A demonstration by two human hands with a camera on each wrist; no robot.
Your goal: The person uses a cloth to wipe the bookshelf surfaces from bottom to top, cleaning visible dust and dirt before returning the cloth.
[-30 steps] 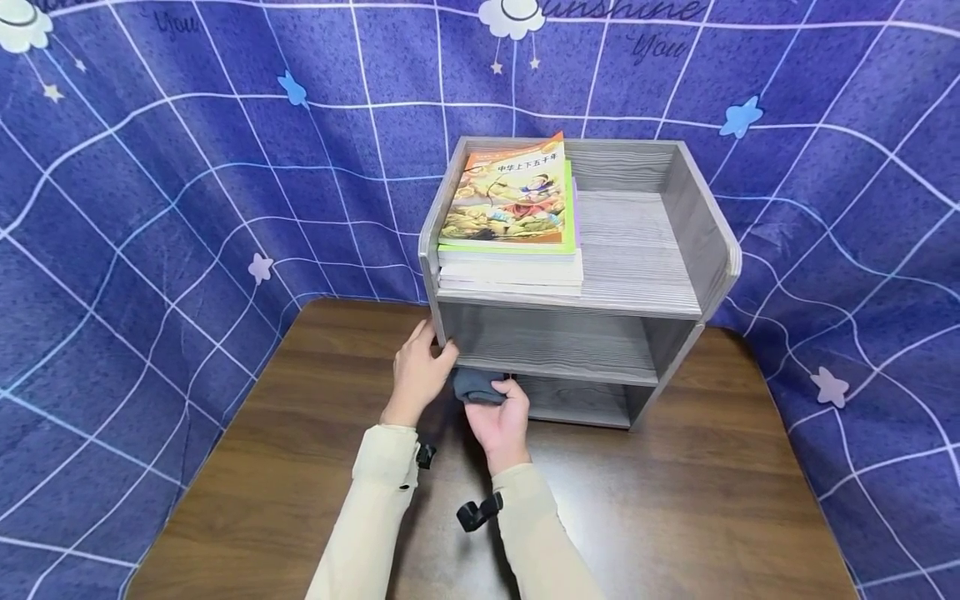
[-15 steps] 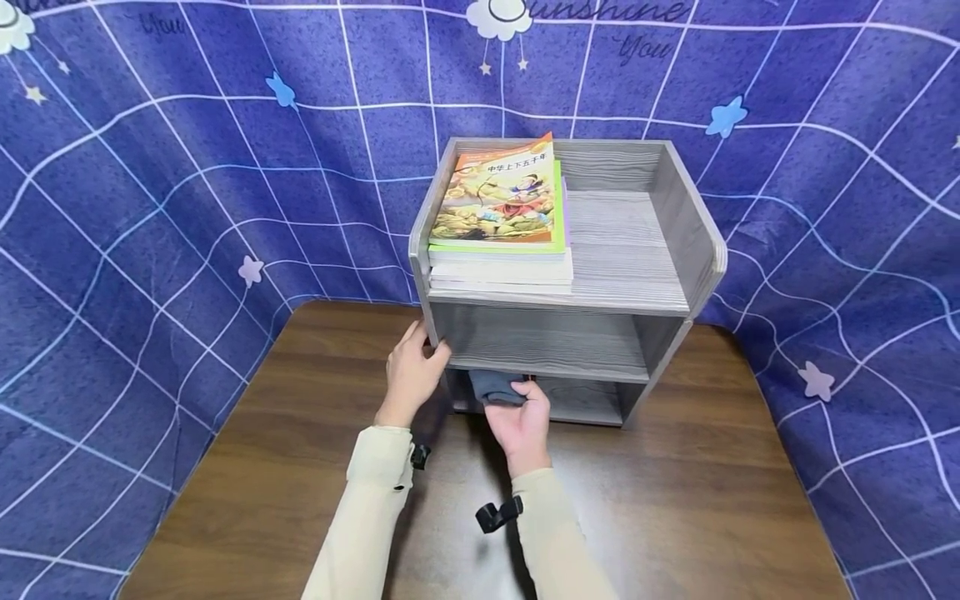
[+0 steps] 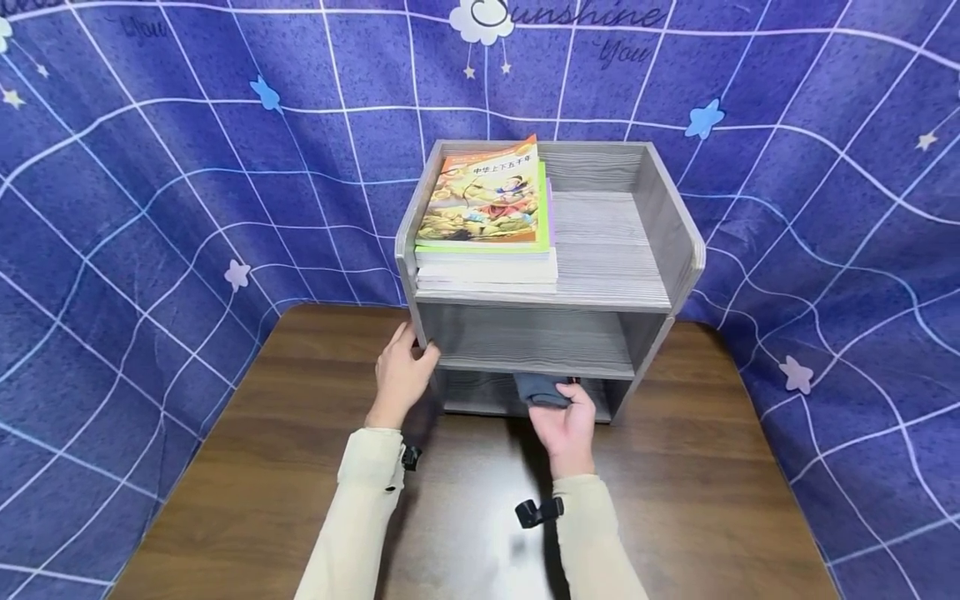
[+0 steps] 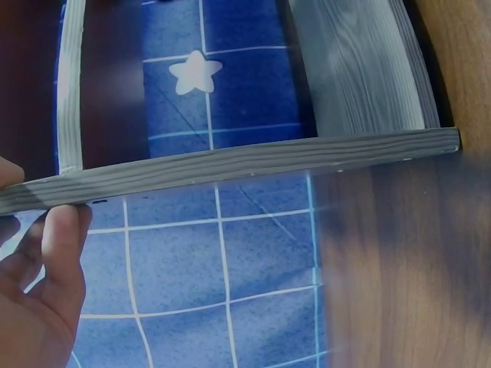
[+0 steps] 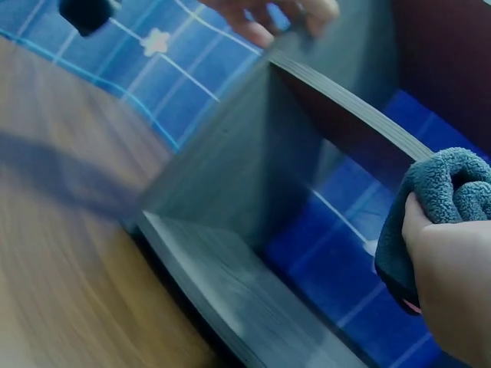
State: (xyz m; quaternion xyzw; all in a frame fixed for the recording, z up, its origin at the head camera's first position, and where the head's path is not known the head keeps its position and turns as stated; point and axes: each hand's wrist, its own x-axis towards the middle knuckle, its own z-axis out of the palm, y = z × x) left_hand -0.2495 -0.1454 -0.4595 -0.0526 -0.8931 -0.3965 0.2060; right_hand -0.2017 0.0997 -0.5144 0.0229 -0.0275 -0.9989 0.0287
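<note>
A small grey wood-grain shelf stands on the brown table. My left hand grips the front edge of its left side panel, with the thumb on one side and fingers on the other. In my right hand is a folded dark grey-blue towel, held at the bottom compartment under the middle board. The right wrist view shows the towel's fluffy rolled folds beside that board's front edge, with the thumb pressed against them. Its far end is hidden under the board.
On the shelf's top, at the left, lies a stack of books with a colourful orange cover uppermost. A blue curtain with white lines and stars hangs behind and at both sides. The wooden table extends around the shelf.
My right hand has moved rightward along the bottom compartment with the towel, from near the left panel to the right part. My left hand keeps its grip on the panel.
</note>
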